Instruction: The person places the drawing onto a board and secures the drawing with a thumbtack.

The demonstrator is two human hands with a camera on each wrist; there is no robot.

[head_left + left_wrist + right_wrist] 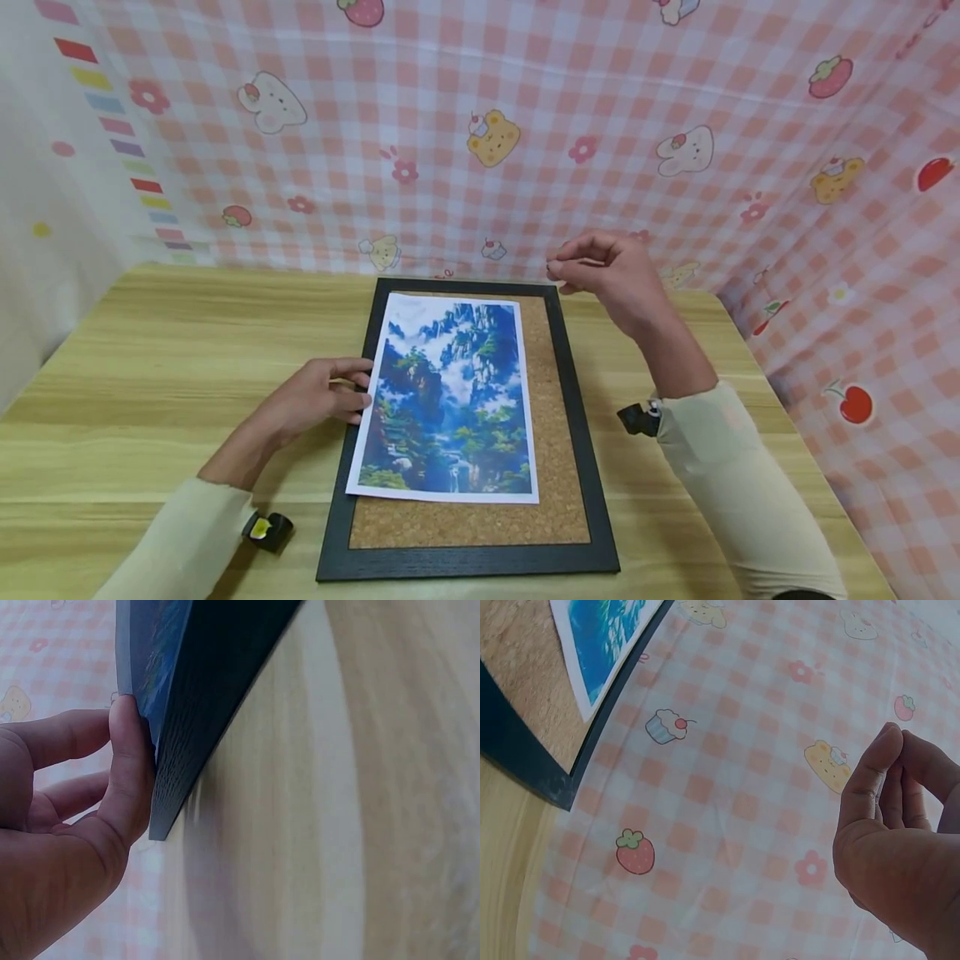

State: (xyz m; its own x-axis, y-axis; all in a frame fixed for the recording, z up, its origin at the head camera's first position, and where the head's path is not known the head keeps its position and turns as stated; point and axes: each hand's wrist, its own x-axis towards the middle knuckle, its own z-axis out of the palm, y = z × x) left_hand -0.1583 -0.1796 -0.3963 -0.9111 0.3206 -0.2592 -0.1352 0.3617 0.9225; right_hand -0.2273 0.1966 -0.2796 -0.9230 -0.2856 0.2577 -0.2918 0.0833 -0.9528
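A printed landscape picture [450, 392] of blue cliffs and a waterfall lies on a black-framed cork board [480, 560]. My left hand [318, 392] is at the picture's left side, its thumb and fingertips touching the paper's edge and the frame; those fingertips stand apart along the edge. In the left wrist view, the thumb [129, 765] lies against the frame's side. My right hand [611, 275] is raised above the board's top right corner, thumb and forefinger pinched together. A tiny dark thing shows at those fingertips, mostly hidden; I cannot tell its kind.
The board lies on a wood-grain table [187, 392]. Behind and to the right hangs a pink checked cloth [435, 108] with cartoon prints. Bare cork shows right of and below the picture. A small black camera [267, 531] sits on the left wrist, another [640, 418] on the right.
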